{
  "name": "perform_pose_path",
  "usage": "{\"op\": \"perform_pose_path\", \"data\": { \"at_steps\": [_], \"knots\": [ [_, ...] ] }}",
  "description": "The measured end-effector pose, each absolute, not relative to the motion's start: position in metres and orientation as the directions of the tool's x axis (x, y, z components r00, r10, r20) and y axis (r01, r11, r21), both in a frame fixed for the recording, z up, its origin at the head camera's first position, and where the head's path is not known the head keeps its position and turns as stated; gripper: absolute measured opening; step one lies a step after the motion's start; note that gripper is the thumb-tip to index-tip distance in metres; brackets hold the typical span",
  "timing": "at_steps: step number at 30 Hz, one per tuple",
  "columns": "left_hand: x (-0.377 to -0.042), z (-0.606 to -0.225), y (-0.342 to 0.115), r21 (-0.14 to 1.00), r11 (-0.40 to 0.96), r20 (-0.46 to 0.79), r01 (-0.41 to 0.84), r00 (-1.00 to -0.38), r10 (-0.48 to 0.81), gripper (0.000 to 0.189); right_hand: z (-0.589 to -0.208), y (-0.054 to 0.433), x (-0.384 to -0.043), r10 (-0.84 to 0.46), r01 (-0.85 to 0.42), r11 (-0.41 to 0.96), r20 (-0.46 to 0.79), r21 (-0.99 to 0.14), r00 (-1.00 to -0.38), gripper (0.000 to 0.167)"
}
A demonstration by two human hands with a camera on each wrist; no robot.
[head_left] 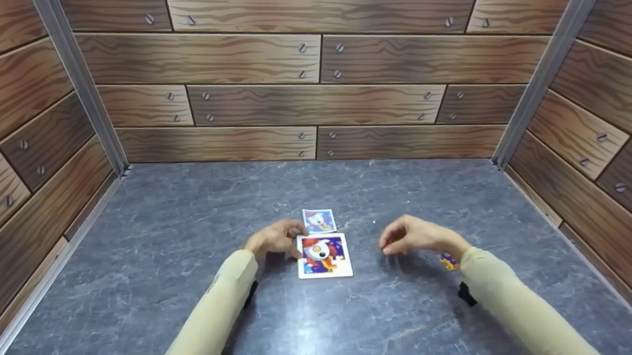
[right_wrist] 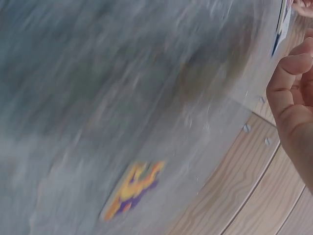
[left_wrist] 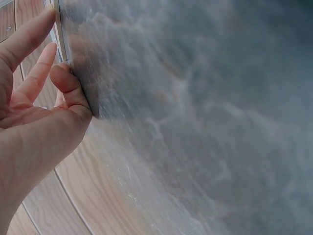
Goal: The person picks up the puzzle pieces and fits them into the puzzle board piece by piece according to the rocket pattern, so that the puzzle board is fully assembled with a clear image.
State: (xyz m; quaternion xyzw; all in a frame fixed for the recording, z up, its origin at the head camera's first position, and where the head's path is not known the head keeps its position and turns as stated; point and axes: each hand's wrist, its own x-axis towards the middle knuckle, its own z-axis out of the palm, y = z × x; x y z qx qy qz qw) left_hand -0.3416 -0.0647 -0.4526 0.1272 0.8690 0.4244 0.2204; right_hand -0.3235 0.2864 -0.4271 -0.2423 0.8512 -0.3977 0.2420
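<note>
A white-framed picture puzzle (head_left: 325, 274) lies flat, showing a cartoon character in red and white on purple; its lower right corner area is bare white. My left hand (head_left: 279, 238) is at the puzzle's upper left, thumb and fingertips touching its edge, as the left wrist view also shows. To the right of the puzzle, my right hand (head_left: 413, 234) hovers over the table, fingers loosely bent, with nothing visible between them. A loose puzzle piece (right_wrist: 131, 191), yellow-orange and purple, lies on the table near the right wrist, partly covered by the sleeve in the head view.
Just beyond the puzzle lies a small picture card (head_left: 319, 221) with a similar character. The grey marbled tabletop (head_left: 230, 193) is bordered by wood-patterned walls (head_left: 269, 104) at the back and both sides, with metal posts in the corners.
</note>
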Motion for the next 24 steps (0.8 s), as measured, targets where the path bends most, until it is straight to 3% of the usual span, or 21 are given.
{"op": "perform_pose_path", "data": {
  "at_steps": [24],
  "knots": [
    [-0.342, -0.455, -0.064, 0.795, 0.607, -0.293, 0.009, -0.87, 0.396, 0.044, -0.435, 0.369, -0.327, -0.551, -0.144, 0.583, -0.259, -0.799, -0.793, 0.038]
  ]
}}
